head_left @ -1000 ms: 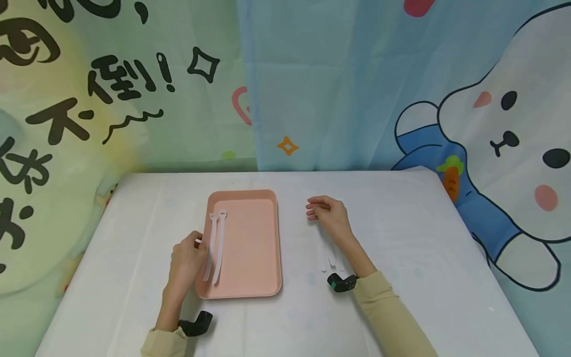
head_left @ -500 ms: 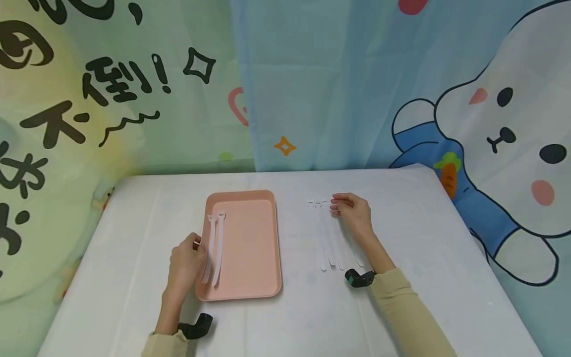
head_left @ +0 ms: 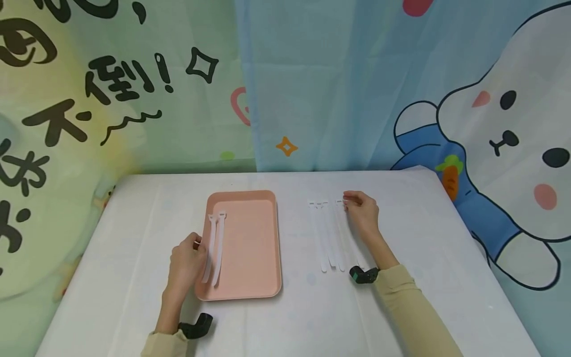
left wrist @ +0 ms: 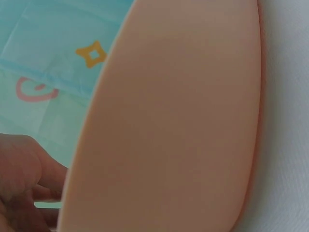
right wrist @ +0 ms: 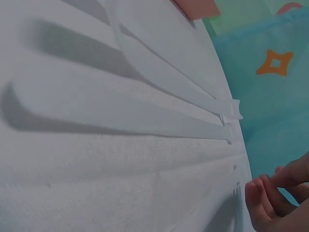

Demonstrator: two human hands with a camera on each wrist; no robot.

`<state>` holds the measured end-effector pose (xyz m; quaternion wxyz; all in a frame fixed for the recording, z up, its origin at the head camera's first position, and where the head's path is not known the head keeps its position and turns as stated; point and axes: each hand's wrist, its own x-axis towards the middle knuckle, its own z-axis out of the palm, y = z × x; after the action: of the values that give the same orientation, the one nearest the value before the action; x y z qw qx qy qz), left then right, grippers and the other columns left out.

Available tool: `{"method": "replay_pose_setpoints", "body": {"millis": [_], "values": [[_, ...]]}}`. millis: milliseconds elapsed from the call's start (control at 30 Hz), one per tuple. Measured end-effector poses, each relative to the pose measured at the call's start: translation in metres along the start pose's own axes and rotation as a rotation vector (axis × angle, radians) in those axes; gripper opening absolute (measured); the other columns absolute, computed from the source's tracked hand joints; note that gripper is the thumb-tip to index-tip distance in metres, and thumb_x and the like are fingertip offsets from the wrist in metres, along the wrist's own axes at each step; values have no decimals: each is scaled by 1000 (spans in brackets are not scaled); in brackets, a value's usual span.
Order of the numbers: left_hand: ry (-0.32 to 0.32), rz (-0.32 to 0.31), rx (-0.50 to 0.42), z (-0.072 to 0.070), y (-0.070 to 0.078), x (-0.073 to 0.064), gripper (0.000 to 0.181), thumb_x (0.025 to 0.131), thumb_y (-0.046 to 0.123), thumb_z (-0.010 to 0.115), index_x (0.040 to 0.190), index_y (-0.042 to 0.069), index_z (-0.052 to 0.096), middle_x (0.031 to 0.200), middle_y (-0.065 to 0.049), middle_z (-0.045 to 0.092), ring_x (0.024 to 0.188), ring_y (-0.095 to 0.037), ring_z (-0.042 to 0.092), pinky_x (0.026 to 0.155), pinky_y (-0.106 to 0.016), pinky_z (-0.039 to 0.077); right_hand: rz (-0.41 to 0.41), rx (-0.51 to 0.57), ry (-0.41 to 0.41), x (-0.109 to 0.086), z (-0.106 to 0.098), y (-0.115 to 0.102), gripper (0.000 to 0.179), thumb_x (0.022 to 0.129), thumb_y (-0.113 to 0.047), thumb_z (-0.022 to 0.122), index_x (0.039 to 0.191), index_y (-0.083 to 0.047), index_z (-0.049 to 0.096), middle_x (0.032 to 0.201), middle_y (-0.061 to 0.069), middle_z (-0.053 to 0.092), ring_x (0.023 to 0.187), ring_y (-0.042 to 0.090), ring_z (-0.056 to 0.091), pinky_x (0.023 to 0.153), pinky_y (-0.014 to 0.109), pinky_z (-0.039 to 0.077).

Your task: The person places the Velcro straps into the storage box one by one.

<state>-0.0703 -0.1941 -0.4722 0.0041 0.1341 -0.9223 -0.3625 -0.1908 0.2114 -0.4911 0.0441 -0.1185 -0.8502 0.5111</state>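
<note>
A pink tray (head_left: 250,248) lies on the white table, and two white straps with wider slotted heads rest along its left side; one is the inner strap (head_left: 219,248). My left hand (head_left: 187,260) grips the tray's left rim with bent fingers; in the left wrist view the pink wall hides the fingertips. To the tray's right, several more white straps (right wrist: 159,123) lie side by side on the table, heads toward the back. Just right of the strap heads hovers my right hand (head_left: 363,213), its fingers loosely bent, with nothing visible between them in the right wrist view.
White cloth covers the table (head_left: 303,317). Behind its back edge hangs a printed curtain (head_left: 321,99) with large characters and a cartoon rabbit. A black camera (head_left: 196,325) sits at the left wrist and another black camera (head_left: 363,274) at the right.
My right hand has moved to the right, leaving more of the white straps and their heads in sight. The left hand and the tray stay in place.
</note>
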Motion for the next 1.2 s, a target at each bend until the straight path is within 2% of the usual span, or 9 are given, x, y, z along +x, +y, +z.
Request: {"method": "replay_pose_setpoints", "body": {"millis": [200,300,433,700,867,1033,1200], "values": [[-4,0,-5,0,1,0,21,92,4,52,105,-4,66,89,-20,73,67,-27,64,56,-35,48,-13,-60,-60,7,-2,6,41,99,-5,50,139,0,60,134,21,66,126,36,59,101,42,47],[-5,4,-4,0,1,0,21,92,4,52,105,-4,66,88,-20,73,67,-26,64,56,-35,48,1,-76,-107,8,-3,7,47,97,-4,48,144,0,55,135,24,65,129,38,57,106,48,45],[-6,5,-5,0,2,0,21,92,4,52,105,-4,66,87,-20,72,67,-26,64,57,-36,49,19,-84,-116,8,-2,6,45,99,-5,51,144,0,55,132,25,66,126,37,60,104,46,47],[-4,2,-5,0,0,1,22,91,4,52,105,-4,67,88,-20,73,68,-27,65,57,-36,49,-25,-111,-51,8,0,6,27,100,-10,62,122,1,71,118,23,70,109,33,64,83,28,47],[-7,4,-8,0,0,1,22,92,4,51,105,-4,66,89,-21,72,67,-27,64,56,-35,48,-51,-136,-17,8,-2,6,23,100,-10,63,118,0,73,117,21,72,102,31,67,75,21,49],[-13,-6,-7,-1,1,0,22,92,4,51,106,-4,66,91,-22,72,68,-27,64,56,-35,47,-47,-77,-33,8,-7,0,24,101,-10,63,119,2,71,119,21,71,99,33,71,76,28,59],[-16,-7,-12,0,1,0,22,92,4,51,106,-4,66,89,-21,72,66,-26,63,54,-33,46,-64,-73,-34,8,-12,-6,24,101,-11,62,120,2,71,117,22,71,97,33,71,80,36,61]]}}
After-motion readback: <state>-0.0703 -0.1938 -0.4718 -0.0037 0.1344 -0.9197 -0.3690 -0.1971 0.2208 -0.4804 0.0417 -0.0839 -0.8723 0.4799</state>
